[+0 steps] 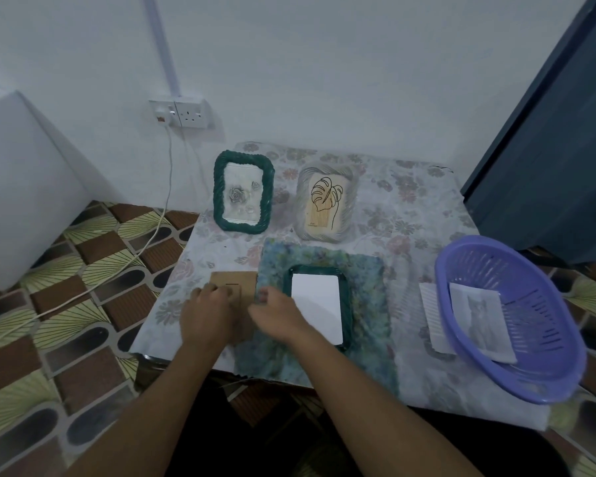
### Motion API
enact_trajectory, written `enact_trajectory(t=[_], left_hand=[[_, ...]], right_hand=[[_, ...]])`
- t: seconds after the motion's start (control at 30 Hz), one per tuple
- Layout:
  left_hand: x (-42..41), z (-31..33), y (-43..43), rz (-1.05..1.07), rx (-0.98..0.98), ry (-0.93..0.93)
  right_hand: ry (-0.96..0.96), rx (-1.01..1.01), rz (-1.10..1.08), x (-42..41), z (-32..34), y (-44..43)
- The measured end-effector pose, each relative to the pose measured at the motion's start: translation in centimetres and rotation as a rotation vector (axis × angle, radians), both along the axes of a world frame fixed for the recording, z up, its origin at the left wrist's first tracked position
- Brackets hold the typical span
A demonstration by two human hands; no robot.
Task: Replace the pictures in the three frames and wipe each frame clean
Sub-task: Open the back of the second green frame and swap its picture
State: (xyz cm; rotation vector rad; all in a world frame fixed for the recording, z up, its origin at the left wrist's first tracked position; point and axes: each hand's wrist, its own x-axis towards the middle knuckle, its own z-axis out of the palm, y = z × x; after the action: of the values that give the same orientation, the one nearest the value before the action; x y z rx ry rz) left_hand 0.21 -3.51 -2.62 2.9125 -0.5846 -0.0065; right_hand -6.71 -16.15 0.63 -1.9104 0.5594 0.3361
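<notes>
The light is dim, soft and bluish, spread evenly, so the wall (324, 63) turns grey-blue and only faint shadows lie beneath the purple basket (537, 390) and the near edge of the worktop (410, 215). The left hand (209, 313) and the right hand (277, 316) are smeared by motion blur, and the whole picture is slightly soft. Wide-angle distortion bends the conduit (162, 46) and the dark door (565, 149) near the edges.

Left hand (209, 313) and right hand (277, 316) touching backing board (233, 282) just left of face-down green frame (345, 304), white sheet (317, 304) inside it, purple basket (530, 290) well right
</notes>
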Motion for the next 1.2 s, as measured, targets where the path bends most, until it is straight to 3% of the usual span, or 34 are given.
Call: enact_trajectory(t=[0.13,0.33,0.5,0.83,1.07,1.2], left_hand=[[-2.0,1.5,-3.3,-0.045,-0.23,0.128],[-4.6,0.2,-7.7,-0.059,-0.267,0.31],[-6.1,-1.8,-9.0,-0.021,-0.096,0.269],[-7.5,-2.8,-9.2,-0.007,-0.06,0.197],[-7.7,-1.7,-9.4,-0.024,-0.171,0.155],[-8.0,-1.4,-9.6,-0.031,-0.377,0.151]], right_hand=[[-0.152,-0.001,-0.119,-1.7,0.8,-2.7],[-0.183,-0.202,-0.256,-5.3,-1.8,-7.7],[-0.069,-0.388,-0.194,-7.7,-3.8,-9.6],[0.004,-0.518,-0.015,-8.8,-4.7,-9.7],[0.019,-0.524,-0.019,-8.7,-4.8,-9.4],[0.026,-0.511,-0.025,-8.6,-4.5,-9.5]])
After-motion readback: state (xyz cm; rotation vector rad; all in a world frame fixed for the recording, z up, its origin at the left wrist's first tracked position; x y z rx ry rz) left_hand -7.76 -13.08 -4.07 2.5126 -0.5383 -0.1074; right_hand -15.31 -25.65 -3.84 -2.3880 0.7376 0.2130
